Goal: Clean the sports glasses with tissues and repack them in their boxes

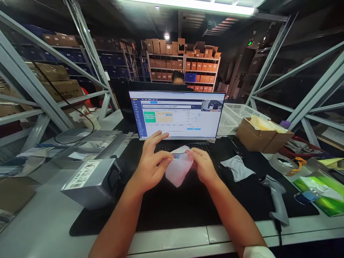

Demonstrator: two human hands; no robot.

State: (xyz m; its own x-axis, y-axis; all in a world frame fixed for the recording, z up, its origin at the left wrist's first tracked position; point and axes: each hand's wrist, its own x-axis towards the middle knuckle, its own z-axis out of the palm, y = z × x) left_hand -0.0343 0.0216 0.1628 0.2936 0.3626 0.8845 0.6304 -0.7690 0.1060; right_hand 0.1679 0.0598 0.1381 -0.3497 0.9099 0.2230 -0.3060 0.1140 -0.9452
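Observation:
A small translucent, pinkish-white plastic pouch hangs above the black desk mat, held at its upper edge. My left hand pinches its top left corner between thumb and index finger, with the other fingers raised. On the opposite side, my right hand has its fingers closed on the top right corner. What the pouch contains, if anything, cannot be made out. Behind the hands lies a dark keyboard, partly covered, below a lit monitor.
To the left stands a grey product box. Rightward lie a grey cloth, a barcode scanner, a tape roll and a green packet. An open cardboard box and white baskets stand behind. A person is beyond the monitor.

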